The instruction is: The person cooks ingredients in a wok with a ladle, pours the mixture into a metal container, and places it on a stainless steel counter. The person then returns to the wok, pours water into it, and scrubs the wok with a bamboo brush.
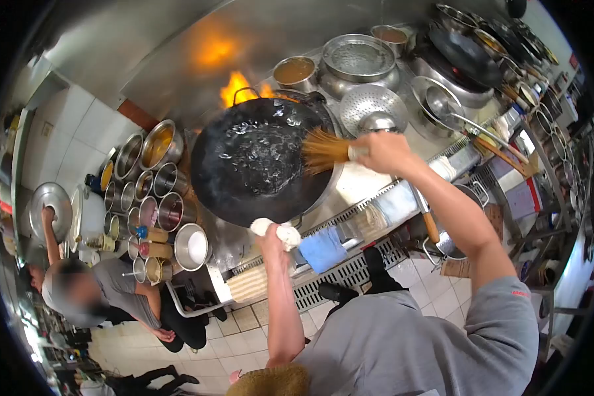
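Observation:
A large black wok (211, 178) sits over the burner, with clear water moving about inside it. My right hand (383, 155) grips the bound end of a bamboo wok brush (325, 150), whose bristles reach over the wok's right rim. At the near rim, my left hand (272, 243) is closed on a folded white cloth (285, 233), which lies against the wok's edge. Whether the cloth wraps a wok handle is hidden. Flames (239, 89) rise behind the far rim, next to a loop handle (245, 92).
Metal pots and seasoning containers (171, 177) crowd the left side. A perforated strainer (373, 111), a water basin (359, 57) and a ladle (442, 104) stand at the back right. A blue cloth (322, 249) hangs on the front edge. Another person (122, 284) is at the left.

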### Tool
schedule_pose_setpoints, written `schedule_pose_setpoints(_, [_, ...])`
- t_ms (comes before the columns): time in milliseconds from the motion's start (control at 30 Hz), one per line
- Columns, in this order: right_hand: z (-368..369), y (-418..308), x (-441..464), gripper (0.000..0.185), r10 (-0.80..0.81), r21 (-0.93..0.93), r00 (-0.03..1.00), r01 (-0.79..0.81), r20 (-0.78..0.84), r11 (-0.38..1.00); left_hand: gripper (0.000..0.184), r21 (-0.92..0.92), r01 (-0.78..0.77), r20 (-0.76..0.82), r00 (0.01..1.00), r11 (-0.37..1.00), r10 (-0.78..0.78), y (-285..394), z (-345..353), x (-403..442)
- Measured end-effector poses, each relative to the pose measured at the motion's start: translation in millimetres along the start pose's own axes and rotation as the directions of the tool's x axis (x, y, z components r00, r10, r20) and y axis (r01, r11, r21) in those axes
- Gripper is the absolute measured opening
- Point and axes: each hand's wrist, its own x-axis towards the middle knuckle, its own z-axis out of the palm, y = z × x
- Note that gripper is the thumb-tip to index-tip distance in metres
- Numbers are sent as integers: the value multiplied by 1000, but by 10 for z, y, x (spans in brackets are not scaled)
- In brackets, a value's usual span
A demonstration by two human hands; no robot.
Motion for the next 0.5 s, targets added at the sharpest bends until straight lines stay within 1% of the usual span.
schedule_pose_setpoints(33, [-17,10,50,36,35,18,999,-35,-26,999,33,62,-34,-8,999,997,35,-7,-61,79])
schedule_pose_setpoints(67, [-72,-49,39,35,43,17,993,-41,-109,999,34,126,-83,-20,996,989,86,12,-113,112])
schedule_pose_setpoints(100, [-105,-118,-41,35,39,13,992,-38,-122,999,36,188,-134,-23,990,973,141,62,-126,154])
schedule_pose_setpoints(167, [-110,-287,-340,35,21,-7,989,-22,-144,1000,34,247,-200,35,980,948,198,246,-100,178])
schedule_pose_setpoints(200, [-84,-337,-530,38,-44,47,992,49,-117,998,32,246,-245,66,970,938,236,399,-4,131])
schedule_pose_setpoints(233, [59,-332,-672,42,-68,102,996,73,-56,992,31,296,-269,74,963,917,258,480,37,145])
schedule_pose_setpoints(300, [514,-217,-796,46,-63,407,990,5,129,914,30,395,-312,96,950,864,299,590,70,150])
schedule_pose_setpoints(333, [593,-226,-817,46,10,488,991,-76,136,870,29,421,-345,101,937,839,334,633,105,101])
schedule_pose_setpoints(400, [653,-314,-812,47,152,632,974,-224,167,742,29,563,-412,111,897,717,428,705,245,-81])
schedule_pose_setpoints(433, [606,-449,-857,49,140,645,985,-169,97,745,29,627,-435,122,874,646,471,716,325,-171])
schedule_pose_setpoints(467, [647,-576,-875,49,99,681,989,-145,106,718,33,705,-423,119,862,570,493,699,371,-251])
schedule_pose_setpoints(500, [686,-673,-875,49,61,717,991,-125,115,685,35,705,-422,136,869,570,476,703,434,-404])
